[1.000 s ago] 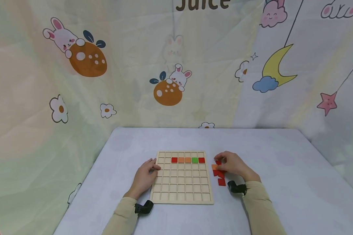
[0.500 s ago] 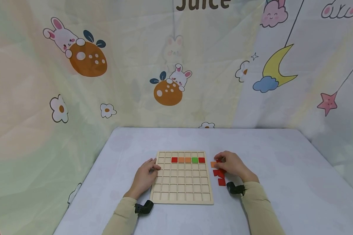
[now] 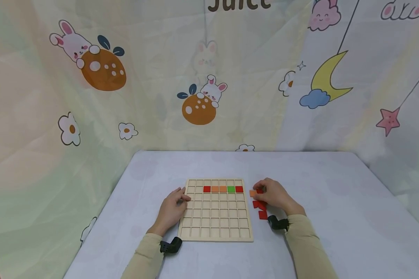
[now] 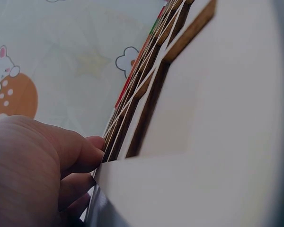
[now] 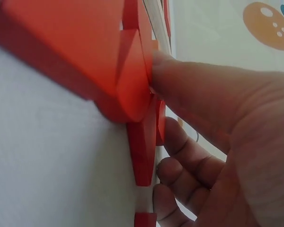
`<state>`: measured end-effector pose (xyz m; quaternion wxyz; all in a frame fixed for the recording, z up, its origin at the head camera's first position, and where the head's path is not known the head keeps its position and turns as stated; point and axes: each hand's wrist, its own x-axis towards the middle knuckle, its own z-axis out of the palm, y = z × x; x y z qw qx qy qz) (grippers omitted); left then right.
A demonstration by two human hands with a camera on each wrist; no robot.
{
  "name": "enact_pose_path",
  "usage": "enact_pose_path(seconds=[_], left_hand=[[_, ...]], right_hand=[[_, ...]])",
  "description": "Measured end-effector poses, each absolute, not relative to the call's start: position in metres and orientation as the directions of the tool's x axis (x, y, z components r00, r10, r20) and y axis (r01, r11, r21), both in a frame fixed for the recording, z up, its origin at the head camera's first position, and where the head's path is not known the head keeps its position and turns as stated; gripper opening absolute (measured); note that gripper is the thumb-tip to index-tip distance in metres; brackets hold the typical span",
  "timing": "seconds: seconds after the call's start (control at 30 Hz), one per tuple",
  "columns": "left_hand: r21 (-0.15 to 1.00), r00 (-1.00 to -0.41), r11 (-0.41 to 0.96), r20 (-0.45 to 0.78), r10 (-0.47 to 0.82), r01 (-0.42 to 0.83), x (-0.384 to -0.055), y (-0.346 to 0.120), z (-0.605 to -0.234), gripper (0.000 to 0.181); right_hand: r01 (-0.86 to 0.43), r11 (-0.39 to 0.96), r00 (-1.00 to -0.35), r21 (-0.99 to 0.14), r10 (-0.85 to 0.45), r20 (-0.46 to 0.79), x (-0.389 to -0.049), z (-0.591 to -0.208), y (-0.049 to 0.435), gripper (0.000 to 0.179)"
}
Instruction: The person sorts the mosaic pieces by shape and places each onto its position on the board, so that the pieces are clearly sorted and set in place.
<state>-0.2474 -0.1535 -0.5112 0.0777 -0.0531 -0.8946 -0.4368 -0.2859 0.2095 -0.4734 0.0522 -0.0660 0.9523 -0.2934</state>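
A wooden grid board (image 3: 219,222) lies flat on the table. Its second row from the back carries red, orange and green (image 3: 231,189) square tiles. My left hand (image 3: 172,209) holds the board's left edge; the left wrist view has the thumb on the rim and other fingers curled below it. Right of the board, my right hand (image 3: 276,197) bends over a small pile of loose tiles. An orange tile (image 3: 252,193) sits between its thumb and index fingertip. Red tiles (image 3: 262,215) lie under and beside this hand, partly hidden by it. Up close, red tiles (image 5: 71,38) fill much of the right wrist view.
A pale cloth covers the table (image 3: 321,174). Behind it hangs a printed curtain (image 3: 160,108) with rabbits, oranges and flowers. Each wrist wears a black camera band, such as the right wrist camera (image 3: 277,223).
The orange tile has shifted left and away from me, toward the board, with the right thumb at it. My right hand has edged slightly left. The left hand and board stay put.
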Motion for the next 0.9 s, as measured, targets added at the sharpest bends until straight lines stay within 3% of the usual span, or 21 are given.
enact_pose_path(seconds=[0.9], left_hand=[[0.774, -0.982, 0.611, 0.188, 0.028, 0.166, -0.2470, -0.1543, -0.5080, 0.015]], right_hand=[[-0.050, 0.772, -0.994, -0.633, -0.101, -0.044, -0.2844, -0.4743, 0.2025, 0.029]])
